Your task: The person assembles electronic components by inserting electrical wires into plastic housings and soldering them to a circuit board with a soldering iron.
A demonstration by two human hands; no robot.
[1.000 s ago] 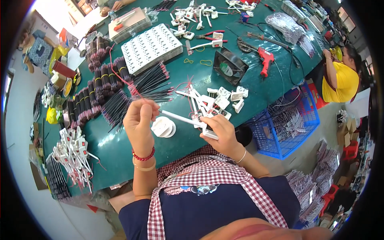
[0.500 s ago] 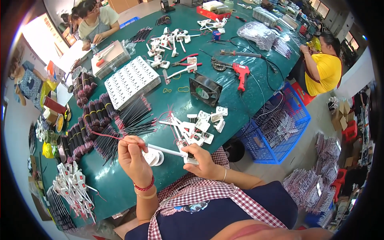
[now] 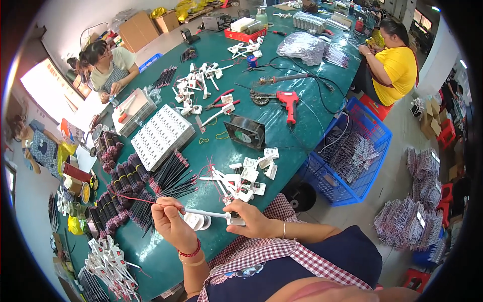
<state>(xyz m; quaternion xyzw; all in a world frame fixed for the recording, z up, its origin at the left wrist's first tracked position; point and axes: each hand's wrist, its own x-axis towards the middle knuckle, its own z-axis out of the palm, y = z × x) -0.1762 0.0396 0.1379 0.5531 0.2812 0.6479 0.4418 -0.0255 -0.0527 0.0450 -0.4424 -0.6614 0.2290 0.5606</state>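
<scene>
Between my hands runs a thin white plastic tube (image 3: pixel 205 213), nearly level, joined at its right end to a small white box-shaped housing. My right hand (image 3: pixel 255 220) grips that housing, thumb on top. At the tube's left end my left hand (image 3: pixel 173 224) pinches a red wire (image 3: pixel 133 198), which trails off leftward. A round white spool-like piece (image 3: pixel 197 221) sits on the table behind the tube, partly covered by it. Just beyond my right hand lies a pile of white housings (image 3: pixel 250 174), some with red switches and wires. Left of my left hand are bundles of black wires (image 3: pixel 173 176).
On the green table (image 3: pixel 282 166) stand a black fan (image 3: pixel 245 132), a red glue gun (image 3: pixel 288 103), red-handled pliers (image 3: pixel 221 99) and stacked white trays (image 3: pixel 163 135). Finished-looking white assemblies (image 3: pixel 111 269) lie at left. A blue crate (image 3: pixel 347 161) stands at right. Other people sit around the table.
The whole view has shifted, so the table's things appear displaced. Both hands keep their hold, and the tube lies more level than before.
</scene>
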